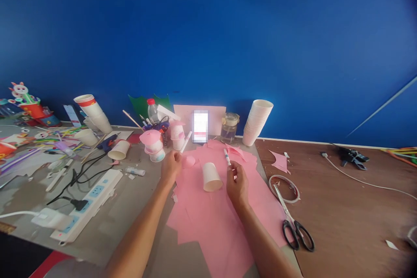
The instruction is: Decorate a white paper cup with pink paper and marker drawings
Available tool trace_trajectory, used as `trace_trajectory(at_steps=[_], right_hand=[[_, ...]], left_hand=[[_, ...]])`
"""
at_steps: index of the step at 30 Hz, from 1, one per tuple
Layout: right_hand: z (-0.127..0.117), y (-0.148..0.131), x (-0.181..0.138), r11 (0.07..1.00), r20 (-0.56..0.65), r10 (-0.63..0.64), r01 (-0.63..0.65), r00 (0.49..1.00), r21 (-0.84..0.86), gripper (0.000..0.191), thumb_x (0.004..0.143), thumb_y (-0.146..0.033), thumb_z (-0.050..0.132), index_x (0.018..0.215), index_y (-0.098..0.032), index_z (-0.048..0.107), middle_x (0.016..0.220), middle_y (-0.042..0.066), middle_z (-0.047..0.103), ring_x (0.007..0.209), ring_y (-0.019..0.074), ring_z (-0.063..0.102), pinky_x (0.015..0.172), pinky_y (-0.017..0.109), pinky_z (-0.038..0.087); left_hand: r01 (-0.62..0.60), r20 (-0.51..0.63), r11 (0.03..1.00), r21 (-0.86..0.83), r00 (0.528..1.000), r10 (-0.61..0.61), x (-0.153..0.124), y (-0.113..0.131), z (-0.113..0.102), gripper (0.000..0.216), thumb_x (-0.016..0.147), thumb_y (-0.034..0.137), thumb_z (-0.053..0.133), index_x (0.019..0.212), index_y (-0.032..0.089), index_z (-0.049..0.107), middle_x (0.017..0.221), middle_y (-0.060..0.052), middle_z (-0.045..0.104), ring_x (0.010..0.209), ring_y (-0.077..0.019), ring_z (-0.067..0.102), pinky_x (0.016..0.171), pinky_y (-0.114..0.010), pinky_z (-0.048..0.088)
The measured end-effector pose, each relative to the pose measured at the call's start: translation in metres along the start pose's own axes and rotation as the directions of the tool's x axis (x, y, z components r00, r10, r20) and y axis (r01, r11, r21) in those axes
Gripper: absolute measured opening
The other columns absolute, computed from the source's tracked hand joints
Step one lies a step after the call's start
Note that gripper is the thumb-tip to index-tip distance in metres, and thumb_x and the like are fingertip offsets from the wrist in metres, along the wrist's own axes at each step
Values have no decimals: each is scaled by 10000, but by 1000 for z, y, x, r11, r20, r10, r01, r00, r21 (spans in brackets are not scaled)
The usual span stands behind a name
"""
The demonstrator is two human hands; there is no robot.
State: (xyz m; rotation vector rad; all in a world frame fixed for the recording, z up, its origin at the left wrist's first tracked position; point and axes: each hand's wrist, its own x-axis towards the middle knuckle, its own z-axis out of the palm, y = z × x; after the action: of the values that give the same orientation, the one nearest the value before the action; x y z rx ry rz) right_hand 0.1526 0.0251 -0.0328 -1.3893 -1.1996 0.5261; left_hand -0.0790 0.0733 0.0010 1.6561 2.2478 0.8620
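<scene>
Blue wall (293, 52) behind; table (342, 208) cluttered w/ craft bits. Pink paper (215, 221) spread at centre, paper cup (211, 177) lying tilted on it, between both hands. L hand (171, 167) closed round a white marker (186, 142), tip pointing up-right. R hand (237, 186) pinches a thin pen (227, 157) betw. thumb and fingers, pen upright. Scissors (295, 221) just right of paper, blades over a tape ring (284, 188). Cup stack (257, 122) and jar (230, 127) near wall. Power strip (87, 204) at left, plug in. Pink cup figure (153, 144) beside L hand.
</scene>
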Motion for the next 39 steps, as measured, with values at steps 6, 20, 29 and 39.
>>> trace_trajectory(at_steps=[6, 20, 29, 39], right_hand=[[-13, -21, 2, 964, 165, -33, -12, 986, 267, 370, 912, -473, 453, 913, -183, 682, 755, 46, 636, 652, 167, 551, 625, 308, 471], [-20, -33, 6, 787, 318, 70, -248, 946, 565, 319, 808, -512, 613, 838, -198, 657, 547, -53, 406, 541, 121, 373, 547, 262, 338], [-22, -32, 4, 777, 283, 89, -245, 955, 580, 323, 762, -513, 658, 773, -191, 677, 579, -34, 463, 535, 110, 385, 538, 262, 340], [-17, -35, 0, 816, 295, 138, -278, 945, 507, 341, 738, -520, 694, 658, -191, 650, 542, -32, 501, 517, 103, 407, 522, 248, 351]], left_hand=[[-20, 273, 842, -539, 942, 197, -55, 11, -10, 400, 906, 519, 393, 813, 189, 598, 615, 27, 495, 538, -121, 448, 535, -242, 361], [-85, 368, 730, -678, 820, 438, -92, 40, -5, 404, 904, 531, 441, 988, 180, 620, 772, -17, 572, 674, -143, 481, 616, -255, 390], [-300, 287, 760, -577, 796, 532, -97, 36, 1, 327, 933, 436, 442, 885, 172, 630, 691, 4, 540, 618, -120, 440, 574, -233, 358], [-291, 340, 817, -497, 801, 492, -103, 29, 15, 292, 838, 353, 598, 1085, 199, 581, 952, -39, 665, 761, -157, 574, 646, -246, 413]])
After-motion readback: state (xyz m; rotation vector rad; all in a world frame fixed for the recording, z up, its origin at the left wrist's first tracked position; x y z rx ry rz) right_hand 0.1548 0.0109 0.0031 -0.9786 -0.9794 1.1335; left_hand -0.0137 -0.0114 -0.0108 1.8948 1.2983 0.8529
